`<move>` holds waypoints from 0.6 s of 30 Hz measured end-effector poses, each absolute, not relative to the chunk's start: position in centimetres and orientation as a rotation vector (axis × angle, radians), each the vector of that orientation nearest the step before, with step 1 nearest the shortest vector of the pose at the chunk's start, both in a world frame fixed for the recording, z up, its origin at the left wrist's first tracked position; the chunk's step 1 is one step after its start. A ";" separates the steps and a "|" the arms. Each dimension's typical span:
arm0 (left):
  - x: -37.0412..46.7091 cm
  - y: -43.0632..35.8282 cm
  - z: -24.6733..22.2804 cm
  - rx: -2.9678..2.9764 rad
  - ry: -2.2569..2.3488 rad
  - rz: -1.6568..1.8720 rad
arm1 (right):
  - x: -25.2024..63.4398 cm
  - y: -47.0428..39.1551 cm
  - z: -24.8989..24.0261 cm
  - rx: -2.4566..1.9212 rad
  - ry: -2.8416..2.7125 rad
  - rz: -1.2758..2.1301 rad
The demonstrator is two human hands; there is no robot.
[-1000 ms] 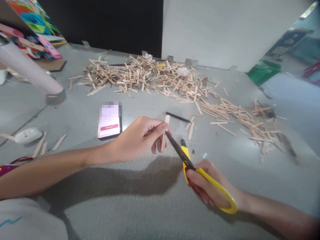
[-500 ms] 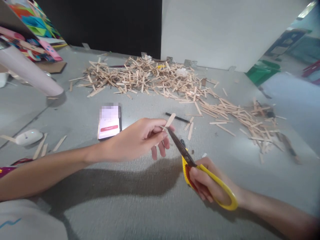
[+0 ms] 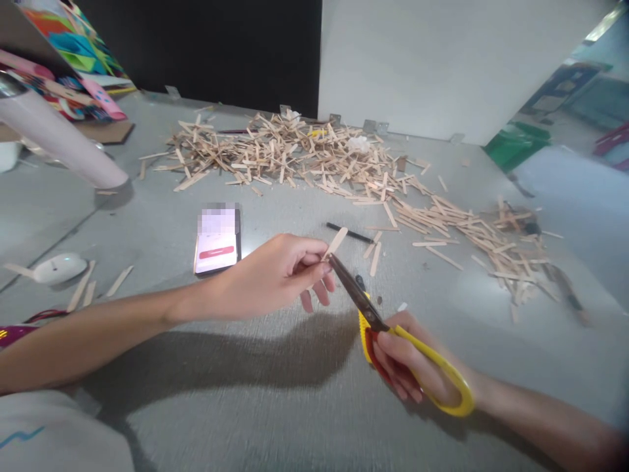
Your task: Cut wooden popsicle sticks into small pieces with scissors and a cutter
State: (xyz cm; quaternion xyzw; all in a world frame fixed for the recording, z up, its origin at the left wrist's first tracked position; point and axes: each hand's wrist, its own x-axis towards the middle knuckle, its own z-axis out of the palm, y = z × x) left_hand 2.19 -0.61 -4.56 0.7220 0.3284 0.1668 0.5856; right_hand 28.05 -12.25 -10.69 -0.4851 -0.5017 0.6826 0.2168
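Between thumb and fingers my left hand (image 3: 289,274) pinches a small wooden stick (image 3: 337,242), whose rounded end points up and away. My right hand (image 3: 415,354) is wrapped round the yellow and red handles of the scissors (image 3: 358,295). The dark blade tips meet the lower part of the stick beside my left fingertips; the blades look nearly closed. A yellow tool (image 3: 364,331) with a dark tip lies on the table, partly hidden behind the scissors. Beyond my left hand lies a thin black rod (image 3: 348,233).
A big heap of wooden sticks (image 3: 275,151) spreads across the back and right of the grey table (image 3: 255,406). On the left are a lit phone (image 3: 217,239), a white mouse (image 3: 59,269), loose sticks and a pale bottle (image 3: 63,134).
The stick, my left hand and the scissors sit slightly further right and lower in view, and the whole scene has shifted a little. Both holds look the same.
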 end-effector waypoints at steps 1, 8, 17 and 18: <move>2.2 -0.6 -4.6 1.685 0.763 0.391 | 28.0 -12.3 -10.7 -1.362 -1.387 1.892; 2.3 -0.6 -4.8 1.709 0.772 0.391 | 27.9 -12.3 -10.7 -1.457 -1.346 1.897; 2.2 -0.6 -5.0 1.694 0.763 0.406 | 27.9 -12.4 -10.7 -1.538 -1.383 1.872; 2.1 -0.5 -5.0 1.702 0.761 0.407 | 27.9 -12.4 -10.7 -1.536 -1.390 1.865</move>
